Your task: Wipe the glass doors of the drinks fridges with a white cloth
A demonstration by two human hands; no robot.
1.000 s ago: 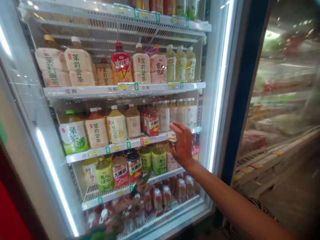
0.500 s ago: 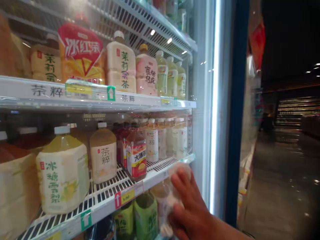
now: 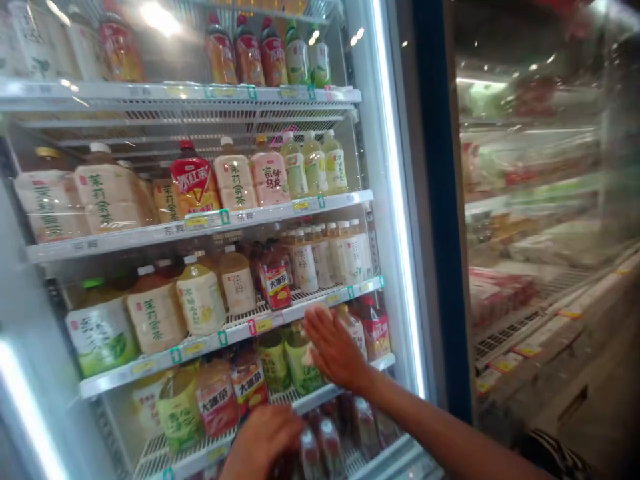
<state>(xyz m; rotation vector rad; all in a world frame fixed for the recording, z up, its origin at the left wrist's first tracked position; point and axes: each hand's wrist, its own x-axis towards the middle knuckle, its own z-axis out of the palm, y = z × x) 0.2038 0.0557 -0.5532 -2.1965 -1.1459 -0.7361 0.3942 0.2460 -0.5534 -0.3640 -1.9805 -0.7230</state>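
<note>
My right hand (image 3: 330,347) is raised before the glass front of a lit drinks cooler, its fingers stretched out and flat. A pale blur lies by its fingertips; whether it is a reflection or a cloth I cannot tell. Behind that hand are green-labelled drink bottles (image 3: 303,363) and a shelf edge (image 3: 240,333) with price tags. Lower and to the left, my left hand (image 3: 270,427) is smeared by motion, its fingers indistinct. It is nearest to red-labelled tea bottles (image 3: 217,403) on a low shelf.
Higher shelves hold red iced tea bottles (image 3: 195,180) and pale jasmine tea bottles (image 3: 103,193). A bright light strip (image 3: 395,200) and dark blue frame (image 3: 440,200) edge the cooler on the right. Beyond stands an open chilled case (image 3: 530,287) with packed goods.
My view has drawn back and turned, showing more shelves and the chilled case. My left hand has come into view at the bottom. My right hand appears farther away, its fingers now straighter.
</note>
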